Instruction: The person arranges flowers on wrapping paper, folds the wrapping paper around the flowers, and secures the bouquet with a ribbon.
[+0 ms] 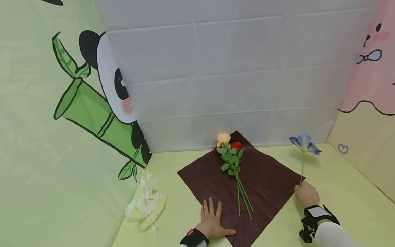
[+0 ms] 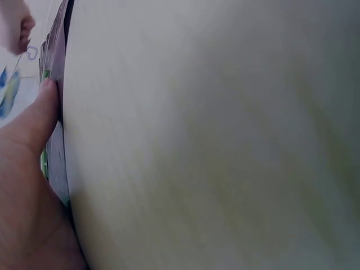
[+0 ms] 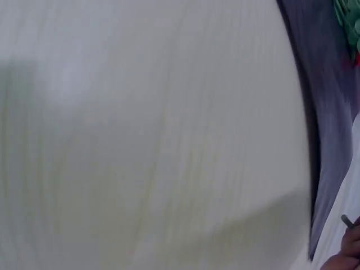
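A dark maroon sheet of wrapping paper [image 1: 213, 175] lies cornerwise on the table. On its upper half lie artificial roses, one peach rose [image 1: 223, 138] and red blooms [image 1: 237, 146] beside it, their green stems [image 1: 243, 195] pointing toward the person. My left hand [image 1: 212, 224] rests with spread fingers on the sheet's lower left edge; its thumb [image 2: 36, 115] shows in the left wrist view. By the sheet's right corner, my right hand [image 1: 307, 194] grips the stem of a blue flower [image 1: 304, 142], bloom upward. In the right wrist view only curled fingers [image 3: 350, 247] and a stem end show.
A loose heap of white printed ribbon [image 1: 148, 202] lies on the pale yellow table [image 1: 172, 161] at the left. A grey-white sheet [image 1: 216, 68] closes off the back, with printed cloth walls on the left [image 1: 31, 154] and right [image 1: 367, 144].
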The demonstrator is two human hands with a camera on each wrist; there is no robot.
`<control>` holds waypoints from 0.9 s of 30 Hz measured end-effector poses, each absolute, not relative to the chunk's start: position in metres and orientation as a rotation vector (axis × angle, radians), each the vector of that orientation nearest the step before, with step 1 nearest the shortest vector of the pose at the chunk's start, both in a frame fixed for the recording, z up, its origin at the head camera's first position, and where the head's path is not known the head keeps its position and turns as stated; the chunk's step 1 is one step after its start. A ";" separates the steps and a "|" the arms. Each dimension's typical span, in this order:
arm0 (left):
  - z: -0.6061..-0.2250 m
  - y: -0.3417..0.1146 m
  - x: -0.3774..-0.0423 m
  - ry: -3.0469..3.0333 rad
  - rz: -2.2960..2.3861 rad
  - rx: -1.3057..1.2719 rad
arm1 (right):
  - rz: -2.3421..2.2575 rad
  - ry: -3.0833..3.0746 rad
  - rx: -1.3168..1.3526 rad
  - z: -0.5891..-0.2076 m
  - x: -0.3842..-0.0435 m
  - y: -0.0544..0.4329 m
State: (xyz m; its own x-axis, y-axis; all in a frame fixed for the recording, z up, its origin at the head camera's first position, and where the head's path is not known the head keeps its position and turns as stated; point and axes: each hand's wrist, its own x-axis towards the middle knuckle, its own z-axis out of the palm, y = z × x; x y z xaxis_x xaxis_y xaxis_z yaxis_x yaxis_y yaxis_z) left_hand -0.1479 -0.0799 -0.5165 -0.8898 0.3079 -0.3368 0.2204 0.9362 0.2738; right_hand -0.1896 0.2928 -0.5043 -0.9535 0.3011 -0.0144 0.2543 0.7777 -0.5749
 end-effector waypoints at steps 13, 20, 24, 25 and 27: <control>-0.516 -0.079 -0.148 2.737 0.301 0.370 | 1.080 -2.840 -0.142 -0.499 -0.214 0.145; -0.517 -0.078 -0.149 2.734 0.289 0.368 | 0.887 -3.024 -0.085 -0.514 -0.205 0.132; -0.518 -0.078 -0.149 2.731 0.286 0.371 | 0.729 -3.058 -0.030 -0.521 -0.202 0.137; -0.519 -0.078 -0.149 2.731 0.287 0.371 | 0.703 -3.057 -0.009 -0.522 -0.202 0.137; -0.519 -0.079 -0.148 2.732 0.291 0.370 | 0.676 -3.050 0.027 -0.525 -0.202 0.138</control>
